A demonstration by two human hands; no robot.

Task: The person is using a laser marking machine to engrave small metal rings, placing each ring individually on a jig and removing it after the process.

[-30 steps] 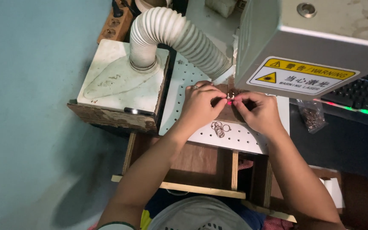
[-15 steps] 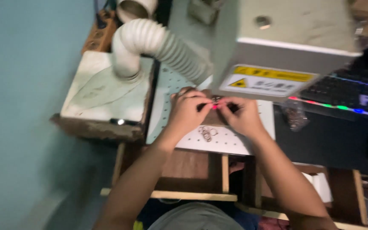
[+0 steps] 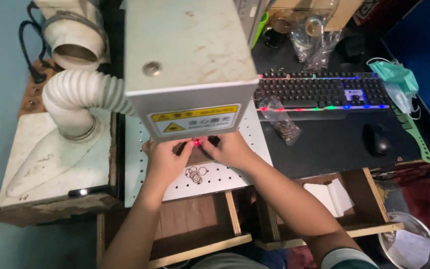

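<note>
My left hand point(image 3: 164, 160) and my right hand point(image 3: 226, 148) meet under the grey machine head point(image 3: 187, 65), fingertips pinched together around a small item point(image 3: 195, 143) lit by a red dot. What the item is cannot be told. Both hands rest on a brown block point(image 3: 194, 157) on the white perforated plate point(image 3: 227, 177). A few small metal rings point(image 3: 195, 174) lie on the plate just in front of my hands.
A white ribbed hose point(image 3: 83, 97) and its white housing point(image 3: 51, 162) stand at the left. A lit keyboard point(image 3: 319, 92), a mouse point(image 3: 377, 139), a bag of small parts point(image 3: 282, 122) and a green face mask point(image 3: 396, 82) lie on the black desk at right. Open wooden drawers point(image 3: 324, 199) sit below.
The view has swung up and right, so the machine head now covers more of the plate and the desk at right shows. My hands stay pinched together at the same spot.
</note>
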